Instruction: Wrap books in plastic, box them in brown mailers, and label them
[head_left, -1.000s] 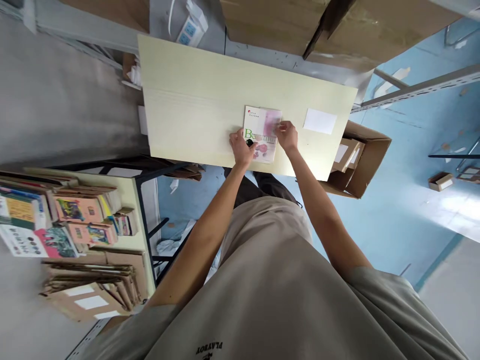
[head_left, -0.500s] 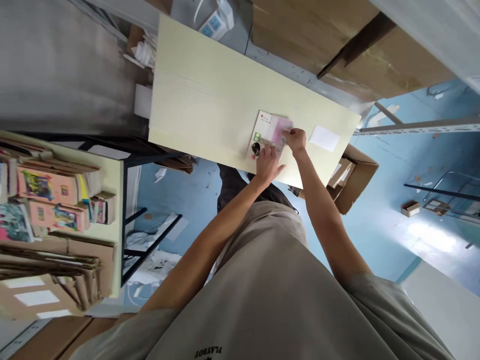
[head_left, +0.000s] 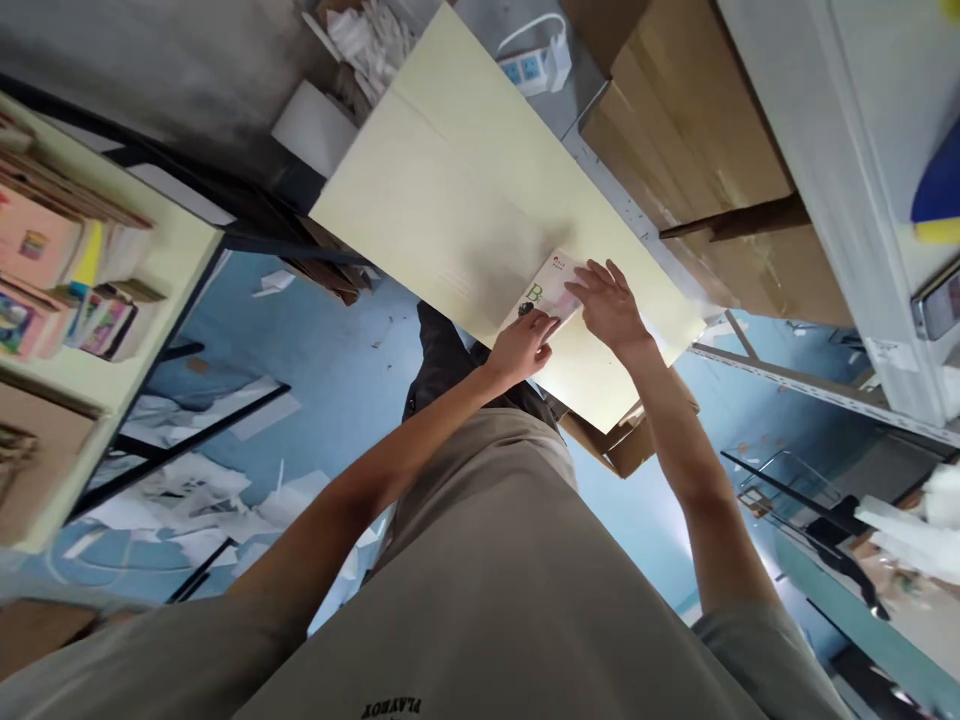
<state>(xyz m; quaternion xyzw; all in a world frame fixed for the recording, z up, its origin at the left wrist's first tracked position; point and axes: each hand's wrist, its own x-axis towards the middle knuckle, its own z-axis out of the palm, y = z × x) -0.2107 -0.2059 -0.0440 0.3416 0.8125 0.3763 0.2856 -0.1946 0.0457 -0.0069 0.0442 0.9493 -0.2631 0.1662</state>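
A thin book or booklet (head_left: 556,287) with a white and pink cover and a green letter B is over the pale cream tabletop. It looks slightly tilted, with a shadow on the board beside it. My left hand (head_left: 520,349) grips its near edge, fingers bent over the cover and thumb toward the right. At its right side is my right hand (head_left: 611,305), fingers stretched out and apart, the fingertips at the cover's edge. Whether they press on it, I cannot tell.
The cream tabletop (head_left: 450,150) runs diagonally. Beyond it are a power strip (head_left: 529,70) and large cardboard boxes (head_left: 690,120). Stacked books (head_left: 45,240) fill a shelf at left. An open carton (head_left: 634,445) is below the table's right end. Paper scraps (head_left: 180,500) litter the floor.
My view has turned, so the table slants more steeply. My right hand has gone from a pinch at the cover to spread fingers. My left hand has moved from lying flat to gripping the near edge.
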